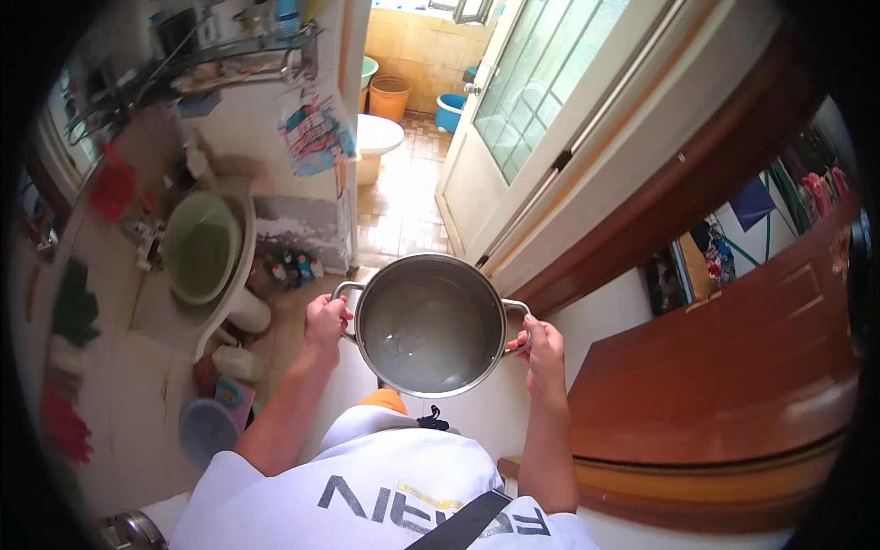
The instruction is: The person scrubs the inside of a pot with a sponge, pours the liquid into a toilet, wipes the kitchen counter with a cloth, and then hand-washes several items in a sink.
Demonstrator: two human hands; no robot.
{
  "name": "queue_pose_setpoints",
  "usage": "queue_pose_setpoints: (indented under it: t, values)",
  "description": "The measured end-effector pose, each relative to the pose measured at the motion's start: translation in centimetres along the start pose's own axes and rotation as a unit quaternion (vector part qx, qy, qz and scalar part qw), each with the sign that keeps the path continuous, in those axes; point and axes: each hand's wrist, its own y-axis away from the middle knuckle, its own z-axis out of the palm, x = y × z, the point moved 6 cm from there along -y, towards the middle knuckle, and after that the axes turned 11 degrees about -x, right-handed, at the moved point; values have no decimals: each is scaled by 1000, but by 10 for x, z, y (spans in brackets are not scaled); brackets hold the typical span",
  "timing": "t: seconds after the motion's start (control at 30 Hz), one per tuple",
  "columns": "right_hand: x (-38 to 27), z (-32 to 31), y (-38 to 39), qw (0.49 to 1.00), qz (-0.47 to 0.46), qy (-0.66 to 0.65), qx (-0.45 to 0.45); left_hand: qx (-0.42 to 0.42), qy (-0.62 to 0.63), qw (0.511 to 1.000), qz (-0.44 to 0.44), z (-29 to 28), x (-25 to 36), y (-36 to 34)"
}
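Note:
A large steel pot [431,321] is held level in front of my body, with cloudy liquid inside it. My left hand [327,321] is closed round the loop handle on the pot's left side. On the opposite side my right hand [543,346] grips the other loop handle. A pale, rounded shape shows low in the liquid near the right wall, too unclear to name. The pot hides part of the floor beneath it.
Ahead, a white glass-paned door [541,82] stands open onto a tiled bathroom with a toilet [378,137], an orange bucket [390,98] and a blue tub [450,112]. Left is a washbasin [246,229] holding a green basin [203,247]. A brown wooden door [724,367] is at right.

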Motion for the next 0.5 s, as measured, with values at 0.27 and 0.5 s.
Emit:
queue_pose_setpoints:
  t: [0.27,0.5]
  values:
    - [-63,16,-260,1000,19,14,3,32,1,999,5,72,45,-245]
    - [-102,48,-506,1000,0,7,-30,67,-64,995,37,122,109,-455]
